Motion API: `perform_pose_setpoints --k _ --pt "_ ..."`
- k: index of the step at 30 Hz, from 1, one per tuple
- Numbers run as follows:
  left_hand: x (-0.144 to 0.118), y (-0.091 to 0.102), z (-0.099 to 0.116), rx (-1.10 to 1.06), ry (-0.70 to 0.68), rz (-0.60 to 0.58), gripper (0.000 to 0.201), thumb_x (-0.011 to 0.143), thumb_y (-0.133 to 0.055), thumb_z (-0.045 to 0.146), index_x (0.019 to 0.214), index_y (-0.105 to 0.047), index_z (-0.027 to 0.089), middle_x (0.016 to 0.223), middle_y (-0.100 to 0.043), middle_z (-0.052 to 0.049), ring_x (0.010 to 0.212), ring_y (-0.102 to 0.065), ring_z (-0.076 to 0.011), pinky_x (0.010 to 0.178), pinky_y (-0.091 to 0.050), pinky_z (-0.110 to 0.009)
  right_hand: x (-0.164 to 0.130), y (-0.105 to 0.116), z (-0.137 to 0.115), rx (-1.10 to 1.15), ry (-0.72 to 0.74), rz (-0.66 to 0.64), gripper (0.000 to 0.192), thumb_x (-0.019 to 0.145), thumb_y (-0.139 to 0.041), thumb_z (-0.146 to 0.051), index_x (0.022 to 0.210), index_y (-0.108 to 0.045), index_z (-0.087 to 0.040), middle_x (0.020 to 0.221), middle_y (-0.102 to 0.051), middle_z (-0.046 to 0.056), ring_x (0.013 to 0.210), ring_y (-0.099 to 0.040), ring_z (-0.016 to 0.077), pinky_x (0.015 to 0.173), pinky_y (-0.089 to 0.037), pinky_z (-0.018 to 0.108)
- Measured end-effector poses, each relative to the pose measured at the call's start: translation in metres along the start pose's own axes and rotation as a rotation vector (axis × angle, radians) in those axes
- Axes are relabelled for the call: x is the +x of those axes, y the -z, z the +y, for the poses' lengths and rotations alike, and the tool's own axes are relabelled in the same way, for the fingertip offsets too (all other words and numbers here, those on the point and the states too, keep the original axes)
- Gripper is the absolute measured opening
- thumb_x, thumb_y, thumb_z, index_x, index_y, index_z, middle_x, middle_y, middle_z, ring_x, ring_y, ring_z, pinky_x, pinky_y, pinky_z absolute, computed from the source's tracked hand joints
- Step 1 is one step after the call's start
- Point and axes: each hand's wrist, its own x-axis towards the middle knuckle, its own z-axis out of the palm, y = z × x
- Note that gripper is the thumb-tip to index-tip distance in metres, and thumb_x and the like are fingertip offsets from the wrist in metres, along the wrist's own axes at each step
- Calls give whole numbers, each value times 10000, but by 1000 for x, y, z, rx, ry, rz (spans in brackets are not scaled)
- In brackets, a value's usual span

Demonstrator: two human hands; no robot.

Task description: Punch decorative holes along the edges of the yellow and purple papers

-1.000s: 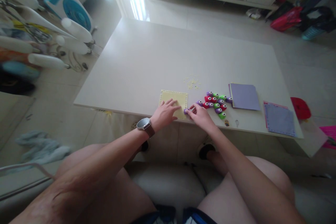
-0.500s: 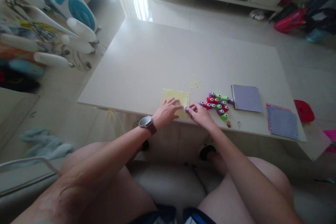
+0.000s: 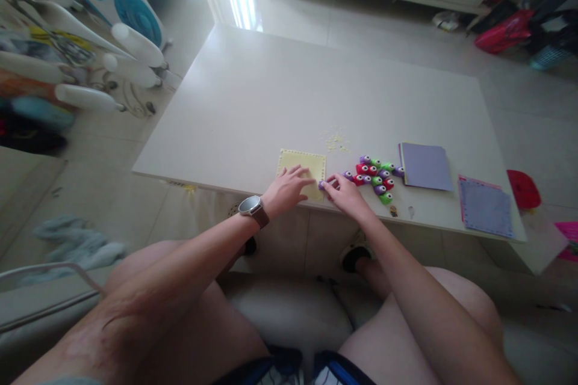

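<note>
A square sheet of yellow paper (image 3: 295, 159) lies at the table's near edge, with small punched holes along its borders. My left hand (image 3: 285, 189) rests flat on it, fingers spread. At the sheet's right edge, my right hand (image 3: 347, 195) pinches a small purple craft punch (image 3: 321, 184) between thumb and fingers. Just right of that hand is a cluster of similar punches (image 3: 377, 180) in purple, red and green. Tiny yellow paper cutouts (image 3: 335, 139) are scattered beyond the sheet.
A stack of coloured paper (image 3: 427, 166) with purple on top lies right of the punches. Farther right are sheets with punched borders (image 3: 486, 207). A small brown figure (image 3: 394, 211) and a small clear piece (image 3: 411, 212) sit near the white table's (image 3: 253, 96) front edge.
Both hands hold nearly the same positions on the paper and the punch. The whole view has shifted slightly; nothing else has visibly moved.
</note>
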Motion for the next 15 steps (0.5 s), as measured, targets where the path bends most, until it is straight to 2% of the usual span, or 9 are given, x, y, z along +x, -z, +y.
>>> perform_pose_setpoints --k 9,12,15 --pt "1 0 0 -2 -9 25 551 898 -775 251 1428 -626 264 1571 -500 -136 1502 -392 -340 1230 -321 -594 2 -1 0 -8 -11 9 116 994 -661 -308 964 -645 -197 821 -716 3 720 -653 152 684 -454 246" --pt "3 -2 -1 -54 -34 89 538 874 -801 249 1390 -651 225 1514 -551 -140 1438 -463 -322 1213 -367 -526 2 -1 0 -21 -23 9 124 991 -668 -318 972 -647 -197 800 -704 0 712 -647 153 671 -448 243" --pt "8 -5 0 -189 -7 185 436 853 -819 245 1269 -702 189 1331 -657 -120 1280 -572 -283 1115 -466 -437 3 -1 0 -20 -37 13 134 982 -678 -325 968 -648 -195 811 -703 2 703 -646 150 664 -447 239"
